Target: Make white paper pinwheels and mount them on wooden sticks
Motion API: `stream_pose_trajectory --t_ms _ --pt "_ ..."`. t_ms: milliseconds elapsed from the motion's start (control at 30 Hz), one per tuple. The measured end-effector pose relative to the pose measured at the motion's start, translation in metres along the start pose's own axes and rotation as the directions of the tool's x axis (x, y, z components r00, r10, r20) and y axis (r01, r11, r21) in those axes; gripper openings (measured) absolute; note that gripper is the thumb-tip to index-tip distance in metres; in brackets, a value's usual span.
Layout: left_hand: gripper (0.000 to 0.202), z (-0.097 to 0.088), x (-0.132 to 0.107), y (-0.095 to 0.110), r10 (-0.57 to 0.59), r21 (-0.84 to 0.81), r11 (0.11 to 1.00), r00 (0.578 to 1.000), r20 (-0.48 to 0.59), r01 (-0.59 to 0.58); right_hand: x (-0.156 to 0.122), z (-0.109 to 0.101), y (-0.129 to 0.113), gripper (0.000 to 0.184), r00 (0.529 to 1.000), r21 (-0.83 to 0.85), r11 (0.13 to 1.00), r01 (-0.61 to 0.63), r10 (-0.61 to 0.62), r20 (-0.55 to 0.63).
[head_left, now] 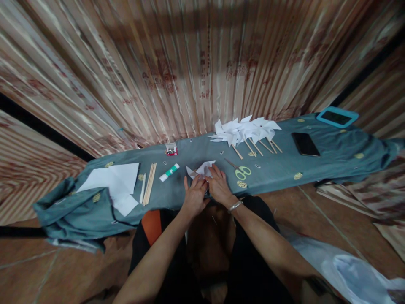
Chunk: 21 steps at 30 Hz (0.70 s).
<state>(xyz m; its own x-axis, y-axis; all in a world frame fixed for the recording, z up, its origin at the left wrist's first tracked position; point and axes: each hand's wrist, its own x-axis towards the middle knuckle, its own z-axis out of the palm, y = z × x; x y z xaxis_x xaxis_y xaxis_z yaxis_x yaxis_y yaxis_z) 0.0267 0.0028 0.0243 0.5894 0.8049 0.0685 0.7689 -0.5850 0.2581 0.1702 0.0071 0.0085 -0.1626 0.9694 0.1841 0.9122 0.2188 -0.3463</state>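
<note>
A white paper pinwheel with folded blades lies at the table's front edge, between my hands. My left hand presses its bunched fingers against the near side of the paper, the thumb sticking out to the left. From the right, my right hand grips the same pinwheel, its fingertips over the blades; a silver bracelet circles that wrist. My fingers cover the pinwheel's centre. Just right of my right hand are scissors with yellow-green handles. A green and white glue stick lies left of the paper.
Several finished pinwheels on wooden sticks lie together at the back. On the left are loose sticks, a white pencil, white paper sheets and a small red box. A phone and blue-framed device lie right.
</note>
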Motion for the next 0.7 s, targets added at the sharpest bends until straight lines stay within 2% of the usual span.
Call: stream_pose_trajectory --t_ms 133,467,700 --pt "0.053 0.0003 0.0006 -0.0002 0.001 0.004 1.0 1.0 -0.007 -0.001 -0.0014 -0.0031 -0.0026 0.039 0.999 0.028 0.999 -0.041 0.041 0.007" --pt "0.047 -0.0023 0.0006 -0.0008 0.012 0.013 1.0 1.0 -0.011 -0.012 -0.0023 -0.0013 0.0025 0.041 0.992 0.09 0.991 -0.101 0.107 -0.072" --pt "0.048 0.0 0.002 -0.0045 0.03 0.0 1.0 1.0 -0.009 -0.03 -0.0043 -0.0006 0.0054 0.04 0.996 0.058 0.996 -0.073 0.075 -0.046"
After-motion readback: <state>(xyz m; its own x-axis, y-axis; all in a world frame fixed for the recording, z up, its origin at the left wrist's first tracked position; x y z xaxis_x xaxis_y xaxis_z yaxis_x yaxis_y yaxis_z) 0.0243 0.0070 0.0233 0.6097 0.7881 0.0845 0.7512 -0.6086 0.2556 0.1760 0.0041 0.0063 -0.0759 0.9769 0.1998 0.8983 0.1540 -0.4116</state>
